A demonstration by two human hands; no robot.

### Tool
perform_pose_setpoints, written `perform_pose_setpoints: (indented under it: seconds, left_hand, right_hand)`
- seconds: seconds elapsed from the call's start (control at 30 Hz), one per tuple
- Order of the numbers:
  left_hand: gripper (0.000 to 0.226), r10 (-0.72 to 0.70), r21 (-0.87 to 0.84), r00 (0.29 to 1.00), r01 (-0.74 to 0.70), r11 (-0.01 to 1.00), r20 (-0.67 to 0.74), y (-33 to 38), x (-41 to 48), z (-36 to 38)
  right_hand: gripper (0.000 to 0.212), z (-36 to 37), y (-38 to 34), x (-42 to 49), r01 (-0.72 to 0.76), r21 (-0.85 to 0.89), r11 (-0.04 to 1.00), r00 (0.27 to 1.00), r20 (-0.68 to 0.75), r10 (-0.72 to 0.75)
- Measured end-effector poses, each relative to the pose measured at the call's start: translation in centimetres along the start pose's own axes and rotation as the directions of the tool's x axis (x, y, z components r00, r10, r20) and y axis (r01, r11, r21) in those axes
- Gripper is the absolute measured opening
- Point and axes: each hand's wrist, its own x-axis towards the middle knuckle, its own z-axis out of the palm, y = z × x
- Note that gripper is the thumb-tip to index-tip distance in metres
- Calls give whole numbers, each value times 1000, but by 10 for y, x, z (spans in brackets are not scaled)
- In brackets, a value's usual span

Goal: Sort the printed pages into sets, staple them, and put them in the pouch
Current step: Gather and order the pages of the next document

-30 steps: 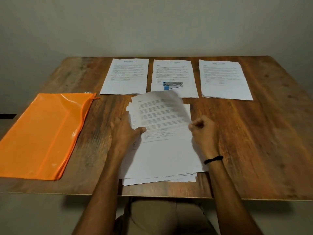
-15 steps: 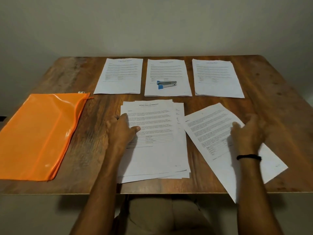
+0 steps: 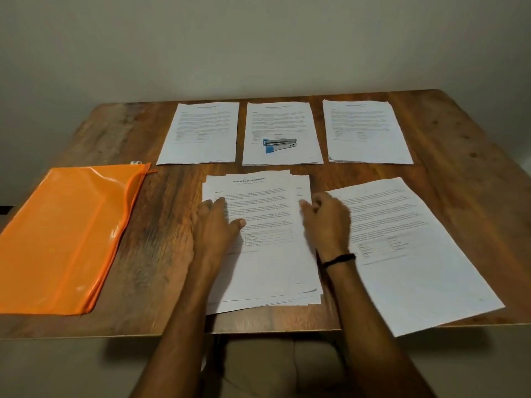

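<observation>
Printed white pages (image 3: 267, 268) are lying loosely stacked at the near middle of the brown wooden table (image 3: 161, 254). The left hand (image 3: 218, 228) is pressing flat on them, fingers straight. The right hand (image 3: 327, 222) is curling its fingers at their right edge; whether it is pinching one cannot be told.

Wide bare table (image 3: 166, 225) lane between pouch (image 3: 66, 234) and central stack (image 3: 267, 271). Narrow gaps separate far left set (image 3: 201, 130), middle set (image 3: 283, 119), right set (image 3: 367, 130). Stapler (image 3: 279, 145) lies atop middle set, open above. Loose page (image 3: 408, 254) covers near right, overhanging table edge.
</observation>
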Motion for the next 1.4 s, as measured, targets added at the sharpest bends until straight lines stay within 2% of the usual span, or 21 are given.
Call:
perform_pose_setpoints:
  seconds: [0.03, 0.1, 0.23, 0.33, 0.4, 0.47, 0.57, 0.63, 0.7, 0.73, 0.8, 0.87, 0.9, 1.03, 1.13, 1.2, 1.27, 1.4]
  left_hand:
    - [67, -3, -17, 1000, 3, 1000, -1, 0, 0, 0]
    - [68, -3, -62, 1000, 2, 998, -6, -3, 0, 1]
    - [68, 29, -240, 999, -37, 970, -35, -7, -4, -6]
    - [75, -71, -299, 997, 54, 953, -43, -4, -8, -10]
    - [75, -127, -303, 987, 92, 949, -97, 4, -9, -12]
    - [79, -141, -340, 982, 90, 936, -126, 20, -12, -14]
    - [83, -110, -481, 992, 70, 874, -54, 40, -15, -17]
    - [62, -48, -624, 998, 63, 778, 41, 49, -18, -16]
    - [38, 2, -653, 999, 30, 757, 48, 57, -24, -12]
    - [33, 6, -621, 1000, 2, 784, 11, 60, -27, -10]
    - [32, 10, -545, 999, -35, 838, -50, 62, -32, -6]
    - [30, -13, -527, 997, -26, 849, -70, 62, -36, -2]
    - [30, -23, -533, 997, -17, 846, -68, 61, -37, -1]
    - [22, -35, -601, 999, 6, 799, -37, 59, -46, 4]
    - [21, -96, -715, 995, 93, 693, 36, 62, -52, 7]
    - [21, -126, -766, 988, 147, 626, 87, 72, -57, 12]
    - [22, -124, -773, 981, 193, 604, 148, 89, -62, 21]
    - [22, -107, -769, 935, 341, 541, 339, 126, -67, 31]
  right_hand:
    - [37, 7, -10, -4, 15, 15, 1000, 997, 82, -16]
    - [41, 15, -23, -7, -10, 2, 1000, 991, 133, 9]
    - [28, 12, -27, -4, -101, 106, 989, 992, 92, 91]
    - [19, 1, -17, -3, -115, 177, 977, 992, 72, 103]
    - [13, -7, -7, 0, -94, 270, 958, 994, 79, 75]
    - [9, -22, 3, 5, -126, 418, 900, 989, 119, 83]
    - [12, -60, 13, 14, -235, 675, 700, 969, 219, 114]
    - [18, -85, 22, 19, -293, 721, 628, 949, 299, 99]
    - [23, -100, 39, 25, -290, 662, 691, 952, 274, 137]
    - [28, -104, 52, 29, -278, 575, 770, 959, 213, 187]
    - [41, -111, 85, 36, -250, 220, 943, 968, 56, 243]
    - [54, -115, 115, 37, -260, -117, 958, 965, -63, 254]
    - [60, -116, 125, 37, -276, -189, 942, 960, -93, 263]
    - [80, -120, 126, 38, -353, -276, 894, 935, -136, 327]
    - [94, -116, 124, 38, -372, -254, 893, 927, -146, 345]
    - [95, -113, 129, 39, -361, -212, 908, 932, -125, 341]
    - [81, -123, 130, 40, -334, -132, 933, 942, -73, 326]
    - [28, -157, 130, 42, -287, 10, 958, 956, 73, 285]
